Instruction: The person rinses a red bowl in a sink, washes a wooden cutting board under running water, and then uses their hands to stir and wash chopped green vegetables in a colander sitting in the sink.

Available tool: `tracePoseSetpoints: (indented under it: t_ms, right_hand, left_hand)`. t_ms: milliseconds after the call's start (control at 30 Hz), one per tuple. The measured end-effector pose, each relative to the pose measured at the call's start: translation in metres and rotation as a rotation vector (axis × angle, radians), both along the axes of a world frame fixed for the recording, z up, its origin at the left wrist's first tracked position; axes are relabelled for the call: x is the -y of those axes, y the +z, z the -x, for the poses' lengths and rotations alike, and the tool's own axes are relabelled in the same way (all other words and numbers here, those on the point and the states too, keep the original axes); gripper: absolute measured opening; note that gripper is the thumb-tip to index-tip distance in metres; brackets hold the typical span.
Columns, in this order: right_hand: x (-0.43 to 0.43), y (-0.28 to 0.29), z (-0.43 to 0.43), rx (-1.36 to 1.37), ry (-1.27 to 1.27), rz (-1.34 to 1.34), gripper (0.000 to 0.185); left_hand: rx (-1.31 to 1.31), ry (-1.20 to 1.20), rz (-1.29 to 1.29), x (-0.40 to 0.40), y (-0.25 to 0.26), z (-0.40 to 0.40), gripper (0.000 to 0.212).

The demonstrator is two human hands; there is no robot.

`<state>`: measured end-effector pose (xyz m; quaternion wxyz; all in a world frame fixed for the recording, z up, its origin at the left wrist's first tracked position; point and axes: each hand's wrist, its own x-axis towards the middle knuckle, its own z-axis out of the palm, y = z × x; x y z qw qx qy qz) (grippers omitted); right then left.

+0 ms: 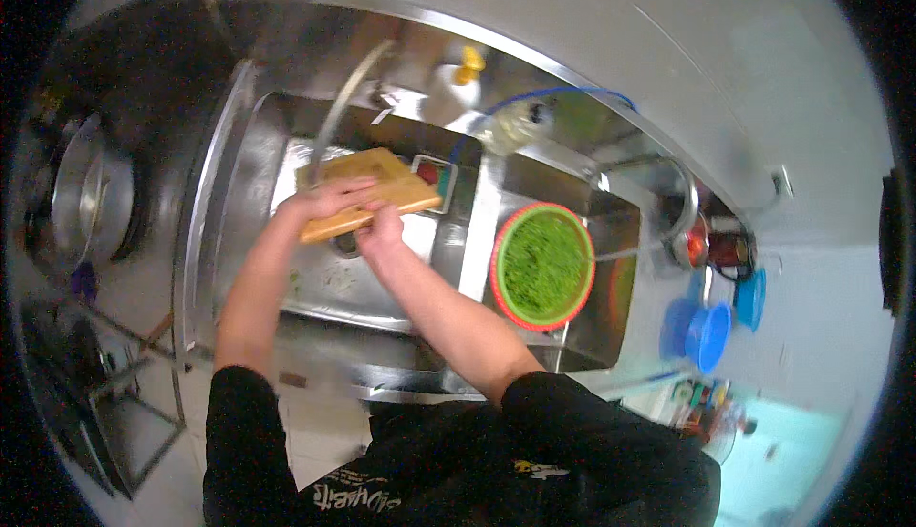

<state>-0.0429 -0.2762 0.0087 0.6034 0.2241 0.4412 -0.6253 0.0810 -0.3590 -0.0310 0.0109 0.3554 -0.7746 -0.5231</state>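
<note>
A wooden cutting board (386, 178) is held tilted over the left basin of a stainless steel sink (247, 241). My left hand (333, 196) lies with its fingers spread on the board's upper face. At the board's near edge, my right hand (381, 230) grips it from below; its fingers are partly hidden under the wood. A pale hose (351, 90) hangs down to the far left part of the board. To the right, a green basket (544, 264) full of chopped green leaves sits inside a red one (499, 298), over the right basin.
A white bottle with a yellow top (454, 87) stands behind the sink, beside a blue hose (558, 90). A small white-rimmed tray (451, 187) is past the board. Blue plastic basins (708, 337) are at the right; a large metal pan (93, 198) is at far left.
</note>
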Motion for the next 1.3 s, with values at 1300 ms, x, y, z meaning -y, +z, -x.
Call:
tracePoseSetpoints:
  t_ms: [1300]
  right_hand:
    - [-0.101, -0.006, 0.123, -0.035, 0.603, 0.181, 0.032]
  left_hand:
    - [0.021, 0.819, -0.009, 0.021, -0.017, -0.07, 0.056]
